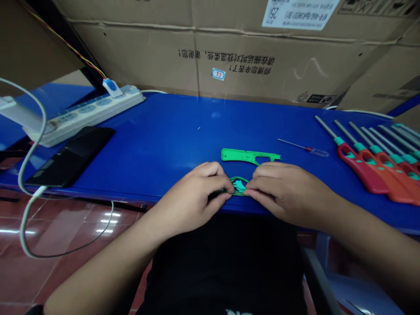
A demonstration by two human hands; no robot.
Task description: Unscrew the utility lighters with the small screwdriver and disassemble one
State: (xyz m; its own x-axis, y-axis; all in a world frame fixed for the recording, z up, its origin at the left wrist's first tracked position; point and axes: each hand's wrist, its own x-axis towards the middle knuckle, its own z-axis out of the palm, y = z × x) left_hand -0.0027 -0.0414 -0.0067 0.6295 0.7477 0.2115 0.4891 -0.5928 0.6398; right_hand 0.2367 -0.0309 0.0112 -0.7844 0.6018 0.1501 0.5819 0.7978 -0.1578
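Note:
Near the front edge of the blue table, both hands grip a green lighter housing half (pixel 241 193) with a teal trigger piece (pixel 239 185) inside its opening. My left hand (pixel 200 192) pinches its left end between thumb and fingers. My right hand (pixel 285 188) has thumb and fingers closed on the other end. Much of the part is hidden under the fingers. Just beyond the hands lies a second green housing half (pixel 241 155), hollow side up, its right end close to my right knuckles.
Several assembled long-nosed lighters (pixel 362 168) lie in a row at right, beside a small screwdriver (pixel 308 149). At left are a black phone (pixel 70 157) on a white cable (pixel 24 210) and a power strip (pixel 88 111). A large cardboard box (pixel 157 57) stands behind the table (pixel 164 131).

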